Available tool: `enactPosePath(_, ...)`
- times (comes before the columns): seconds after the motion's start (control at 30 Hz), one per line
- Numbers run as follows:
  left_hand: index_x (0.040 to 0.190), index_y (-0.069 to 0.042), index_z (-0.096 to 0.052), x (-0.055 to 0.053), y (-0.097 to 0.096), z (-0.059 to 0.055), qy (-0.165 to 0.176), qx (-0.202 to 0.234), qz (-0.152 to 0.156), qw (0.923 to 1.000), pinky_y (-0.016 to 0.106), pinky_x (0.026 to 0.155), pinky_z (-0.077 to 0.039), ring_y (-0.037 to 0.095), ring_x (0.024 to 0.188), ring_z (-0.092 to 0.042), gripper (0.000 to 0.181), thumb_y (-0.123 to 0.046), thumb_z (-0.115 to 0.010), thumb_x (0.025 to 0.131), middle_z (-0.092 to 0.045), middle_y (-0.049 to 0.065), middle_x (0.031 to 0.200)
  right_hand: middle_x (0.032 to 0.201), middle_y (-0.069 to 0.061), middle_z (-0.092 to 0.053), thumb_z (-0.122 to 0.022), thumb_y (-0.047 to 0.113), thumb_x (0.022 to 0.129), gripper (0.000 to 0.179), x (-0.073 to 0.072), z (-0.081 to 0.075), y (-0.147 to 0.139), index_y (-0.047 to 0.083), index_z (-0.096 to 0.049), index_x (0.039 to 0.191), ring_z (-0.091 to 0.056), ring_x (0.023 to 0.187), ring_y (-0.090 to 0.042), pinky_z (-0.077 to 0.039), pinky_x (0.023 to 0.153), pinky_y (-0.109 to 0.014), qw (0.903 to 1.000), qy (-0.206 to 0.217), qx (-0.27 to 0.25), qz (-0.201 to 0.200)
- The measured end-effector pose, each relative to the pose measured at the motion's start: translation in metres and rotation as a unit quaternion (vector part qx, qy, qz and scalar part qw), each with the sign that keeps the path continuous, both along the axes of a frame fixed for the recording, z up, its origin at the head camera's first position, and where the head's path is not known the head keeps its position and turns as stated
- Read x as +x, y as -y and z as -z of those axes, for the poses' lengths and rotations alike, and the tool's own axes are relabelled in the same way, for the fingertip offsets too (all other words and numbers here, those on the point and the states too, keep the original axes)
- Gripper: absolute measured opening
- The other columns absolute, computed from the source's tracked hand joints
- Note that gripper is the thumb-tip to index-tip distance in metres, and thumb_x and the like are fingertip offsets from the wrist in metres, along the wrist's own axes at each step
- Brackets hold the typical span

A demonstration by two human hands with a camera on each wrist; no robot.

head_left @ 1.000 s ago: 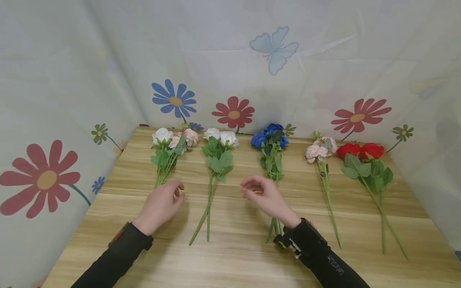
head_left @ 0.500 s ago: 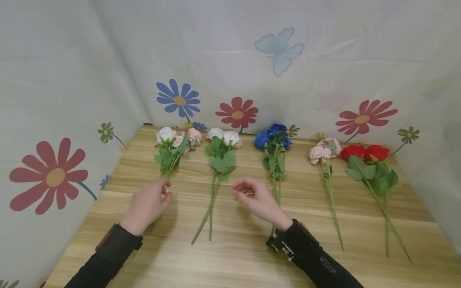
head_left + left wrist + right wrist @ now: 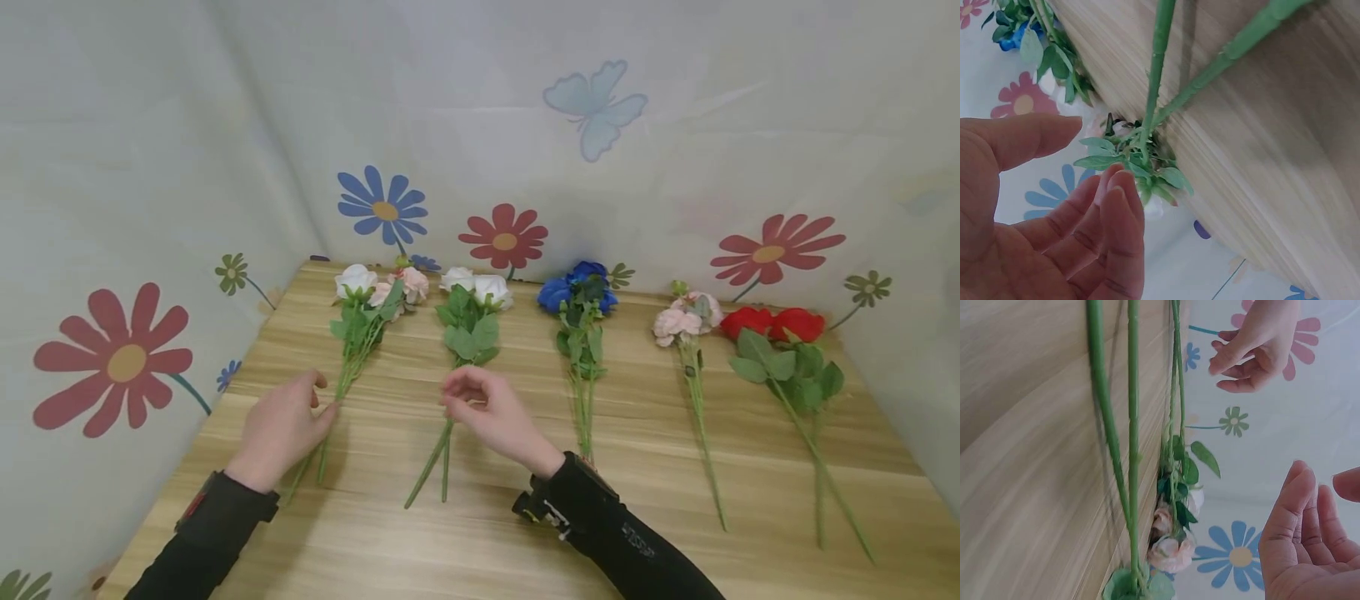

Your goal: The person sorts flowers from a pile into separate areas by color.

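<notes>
My left hand hovers just left of the stems of a white and pale pink flower bunch. In the left wrist view its thumb and loosely bent fingers stand apart, holding nothing, near the green stems. Over the crossed stems of two white roses is my right hand, its fingers loosely curved. The right wrist view shows that hand with nothing between thumb and fingers, apart from the stems. It covers part of the white roses' stems in the head view.
Blue flowers, pale pink flowers and red roses lie farther right along the back of the wooden table. A printed cloth backdrop stands behind and at the left.
My right hand has moved left, from the blue flowers' stems to above the white roses' stems. The left hand has shifted left and slightly nearer. The view has turned a little left.
</notes>
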State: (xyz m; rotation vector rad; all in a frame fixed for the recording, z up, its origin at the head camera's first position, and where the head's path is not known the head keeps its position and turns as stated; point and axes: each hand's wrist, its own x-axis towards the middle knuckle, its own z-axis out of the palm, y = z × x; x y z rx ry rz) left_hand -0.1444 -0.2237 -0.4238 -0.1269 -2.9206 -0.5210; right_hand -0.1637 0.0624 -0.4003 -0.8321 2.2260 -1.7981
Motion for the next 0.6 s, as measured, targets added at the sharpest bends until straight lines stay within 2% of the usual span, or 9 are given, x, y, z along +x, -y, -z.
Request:
enactPosePath(0.13,0.107,0.003,-0.057,0.002,0.005,0.005,0.031,0.014,-0.003,0.9994,0.033,0.045,-0.039,0.018,0.055,-0.049,0.035,-0.020,-0.068,0.083,-0.058,0.008,0.075,0.091,-0.025,-0.062,-0.055,-0.006,0.089,0.015,0.005,-0.014,0.013,-0.009,-0.057,0.103,-0.061,0.082,-0.044,-0.054,0.069,-0.027,0.9999,-0.002,0.003,-0.015)
enactPosePath(0.23,0.107,0.004,-0.057,0.003,0.009,0.010,0.058,0.018,0.000,0.9982,0.033,0.046,-0.040,0.017,0.056,-0.050,0.036,-0.022,-0.067,0.084,-0.058,0.008,0.075,0.093,-0.028,-0.062,-0.055,-0.006,0.089,0.015,0.006,-0.016,0.018,-0.010,-0.057,0.104,-0.061,0.083,-0.042,-0.054,0.070,-0.027,0.9997,-0.004,0.006,-0.021)
enactPosePath(0.6,0.103,0.006,-0.059,0.000,0.013,0.023,0.117,0.015,-0.001,0.9930,0.036,0.054,-0.046,0.016,0.060,-0.056,0.033,-0.021,-0.066,0.085,-0.063,0.005,0.073,0.094,-0.028,-0.061,-0.053,-0.010,0.086,0.017,0.009,-0.013,0.021,-0.010,-0.057,0.103,-0.062,0.082,-0.038,-0.054,0.071,-0.033,0.9996,-0.003,0.008,-0.025)
